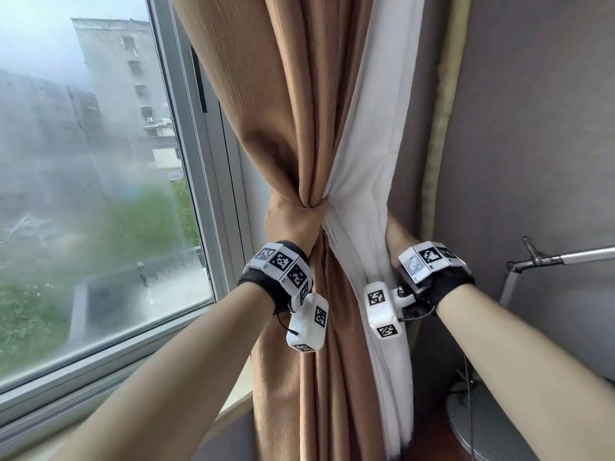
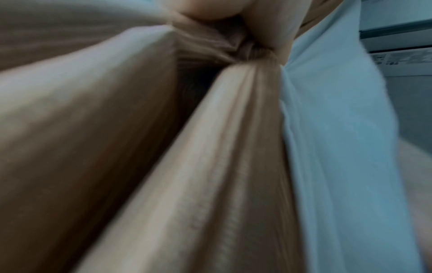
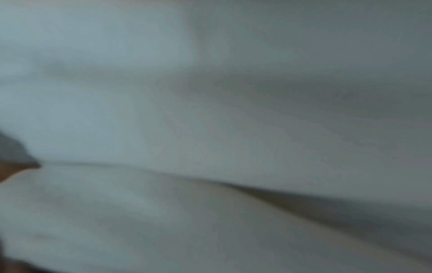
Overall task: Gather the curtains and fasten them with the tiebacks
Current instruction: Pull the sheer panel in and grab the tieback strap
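Left hand (image 1: pixel 293 221) has its grip clenched round the tan curtain (image 1: pixel 299 104), bunched beside the window (image 1: pixel 100 178). Right hand (image 1: pixel 397 241) is buried behind the white lining (image 1: pixel 369 154); its grip cannot be judged. Bundle hangs vertically, long axis top to bottom. Recommendation: hold the waist tight while passing the tieback round (none visible).

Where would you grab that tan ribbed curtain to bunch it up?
At its narrow waist, where the tan ribbed curtain folds converge. The left hand grips there from the window side; the right hand reaches behind the white lining from the wall side.
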`<state>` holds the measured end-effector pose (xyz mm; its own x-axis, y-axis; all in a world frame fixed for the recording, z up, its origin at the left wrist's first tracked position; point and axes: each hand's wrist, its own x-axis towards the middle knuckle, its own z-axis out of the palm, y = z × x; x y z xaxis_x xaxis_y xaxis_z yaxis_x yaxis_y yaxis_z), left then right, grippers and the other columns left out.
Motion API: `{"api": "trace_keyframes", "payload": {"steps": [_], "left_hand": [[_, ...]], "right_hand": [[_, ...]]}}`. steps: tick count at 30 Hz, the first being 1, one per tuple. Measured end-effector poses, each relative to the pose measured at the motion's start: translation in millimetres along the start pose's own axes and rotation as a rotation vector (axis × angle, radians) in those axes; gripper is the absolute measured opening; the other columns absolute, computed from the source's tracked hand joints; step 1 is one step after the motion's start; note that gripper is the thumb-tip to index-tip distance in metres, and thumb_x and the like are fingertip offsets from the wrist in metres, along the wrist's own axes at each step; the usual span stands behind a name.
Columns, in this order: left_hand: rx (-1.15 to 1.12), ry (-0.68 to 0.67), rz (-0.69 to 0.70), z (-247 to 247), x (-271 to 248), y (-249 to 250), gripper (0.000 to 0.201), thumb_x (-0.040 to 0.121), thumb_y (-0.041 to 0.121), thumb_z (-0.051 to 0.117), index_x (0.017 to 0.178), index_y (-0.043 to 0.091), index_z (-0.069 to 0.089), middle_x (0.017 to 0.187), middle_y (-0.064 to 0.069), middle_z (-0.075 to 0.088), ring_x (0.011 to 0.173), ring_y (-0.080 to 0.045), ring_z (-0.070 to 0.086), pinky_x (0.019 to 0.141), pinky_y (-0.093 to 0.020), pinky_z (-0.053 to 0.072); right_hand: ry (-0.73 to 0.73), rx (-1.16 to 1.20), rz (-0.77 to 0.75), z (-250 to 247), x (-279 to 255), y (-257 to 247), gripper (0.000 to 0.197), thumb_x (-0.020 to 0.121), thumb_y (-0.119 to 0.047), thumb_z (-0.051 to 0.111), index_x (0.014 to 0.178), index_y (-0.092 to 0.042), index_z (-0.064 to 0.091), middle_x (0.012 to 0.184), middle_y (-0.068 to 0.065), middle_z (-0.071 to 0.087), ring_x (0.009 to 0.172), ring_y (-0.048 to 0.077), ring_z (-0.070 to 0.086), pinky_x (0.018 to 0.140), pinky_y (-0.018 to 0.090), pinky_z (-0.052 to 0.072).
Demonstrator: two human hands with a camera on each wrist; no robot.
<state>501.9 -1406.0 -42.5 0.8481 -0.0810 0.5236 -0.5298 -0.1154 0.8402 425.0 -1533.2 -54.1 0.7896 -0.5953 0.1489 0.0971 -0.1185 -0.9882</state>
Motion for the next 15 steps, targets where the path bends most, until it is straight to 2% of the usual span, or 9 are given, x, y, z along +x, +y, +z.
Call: {"api": "trace_keyframes", "payload": {"steps": [2, 4, 6, 8, 9, 10, 11, 13, 15], "left_hand": [[-0.015, -0.008, -0.009, -5.1, 0.3, -0.5, 0.055, 0.069, 0.032, 0.076, 0.116, 0.017, 0.054, 0.108, -0.002, 0.067, 0.099, -0.025, 0.062, 0.075, -0.025, 0.044], [-0.028, -0.016, -0.013, -8.7, 1.3, -1.0, 0.055, 0.07, 0.032, 0.075, 0.118, 0.018, 0.053, 0.109, -0.002, 0.067, 0.1, -0.026, 0.062, 0.075, -0.025, 0.044], [-0.022, -0.018, -0.01, -11.6, 1.5, -1.5, 0.059, 0.07, 0.034, 0.074, 0.122, 0.02, 0.05, 0.112, -0.001, 0.066, 0.103, -0.026, 0.061, 0.078, -0.026, 0.044], [-0.022, -0.058, 0.021, -15.3, 0.9, -5.6, 0.062, 0.07, 0.037, 0.072, 0.125, 0.021, 0.048, 0.115, -0.001, 0.065, 0.106, -0.026, 0.06, 0.08, -0.026, 0.043], [-0.026, -0.091, 0.056, -16.5, -0.2, -8.6, 0.064, 0.07, 0.04, 0.071, 0.127, 0.021, 0.048, 0.117, 0.0, 0.064, 0.108, -0.024, 0.06, 0.08, -0.024, 0.042], [-0.043, -0.148, 0.106, -18.9, -3.4, -11.2, 0.069, 0.069, 0.045, 0.07, 0.129, 0.021, 0.047, 0.121, 0.001, 0.062, 0.11, -0.019, 0.058, 0.081, -0.022, 0.041], [-0.076, -0.22, 0.165, -21.8, -6.6, -14.8, 0.075, 0.067, 0.049, 0.067, 0.132, 0.019, 0.046, 0.125, 0.002, 0.059, 0.114, -0.015, 0.056, 0.086, -0.022, 0.042], [-0.161, -0.371, 0.205, -31.2, -10.5, -25.0, 0.08, 0.07, 0.049, 0.065, 0.137, 0.011, 0.043, 0.135, -0.002, 0.054, 0.124, -0.011, 0.05, 0.101, -0.027, 0.043], [-0.279, -0.533, 0.172, -49.3, -5.0, -28.5, 0.073, 0.079, 0.04, 0.062, 0.139, 0.005, 0.04, 0.138, -0.005, 0.051, 0.127, -0.01, 0.048, 0.105, -0.025, 0.041]], "right_hand": [[-0.059, 0.115, 0.018, 4.1, -10.3, -0.8, 0.039, 0.099, -0.039, 0.032, 0.113, -0.012, 0.057, 0.102, 0.005, 0.068, 0.096, 0.017, 0.058, 0.102, 0.033, 0.042], [-0.164, 0.079, 0.023, 7.8, -23.3, -3.3, 0.059, 0.091, -0.057, 0.03, 0.129, -0.016, 0.049, 0.125, 0.005, 0.058, 0.111, 0.017, 0.055, 0.108, 0.035, 0.037], [-0.192, 0.001, -0.043, 14.5, -34.4, -4.5, 0.071, 0.082, -0.067, 0.033, 0.137, -0.021, 0.038, 0.141, -0.002, 0.046, 0.127, 0.008, 0.045, 0.111, 0.021, 0.027], [-0.234, -0.05, -0.117, 25.8, -49.2, -11.7, 0.094, 0.05, -0.085, 0.053, 0.125, -0.029, 0.041, 0.117, -0.021, 0.055, 0.105, -0.015, 0.049, 0.092, 0.001, 0.031], [-0.238, -0.088, -0.151, 30.9, -53.9, -15.2, 0.104, 0.031, -0.089, 0.059, 0.116, -0.031, 0.045, 0.103, -0.025, 0.056, 0.094, -0.019, 0.049, 0.083, -0.002, 0.034], [-0.235, -0.124, -0.163, 35.4, -51.7, -16.4, 0.105, 0.025, -0.087, 0.063, 0.111, -0.03, 0.05, 0.1, -0.023, 0.058, 0.094, -0.016, 0.051, 0.084, 0.001, 0.036], [-0.225, -0.142, -0.166, 40.4, -48.5, -17.7, 0.098, 0.032, -0.081, 0.068, 0.112, -0.025, 0.055, 0.106, -0.017, 0.062, 0.103, -0.007, 0.055, 0.092, 0.008, 0.037], [-0.207, -0.18, -0.165, 50.7, -43.7, -19.6, 0.077, 0.063, -0.056, 0.073, 0.123, -0.012, 0.056, 0.123, 0.001, 0.061, 0.123, 0.013, 0.051, 0.108, 0.025, 0.034], [-0.24, -0.207, -0.193, 57.2, -42.5, -18.9, 0.057, 0.08, -0.03, 0.069, 0.128, -0.007, 0.052, 0.131, 0.009, 0.056, 0.128, 0.018, 0.047, 0.113, 0.031, 0.03]]}}
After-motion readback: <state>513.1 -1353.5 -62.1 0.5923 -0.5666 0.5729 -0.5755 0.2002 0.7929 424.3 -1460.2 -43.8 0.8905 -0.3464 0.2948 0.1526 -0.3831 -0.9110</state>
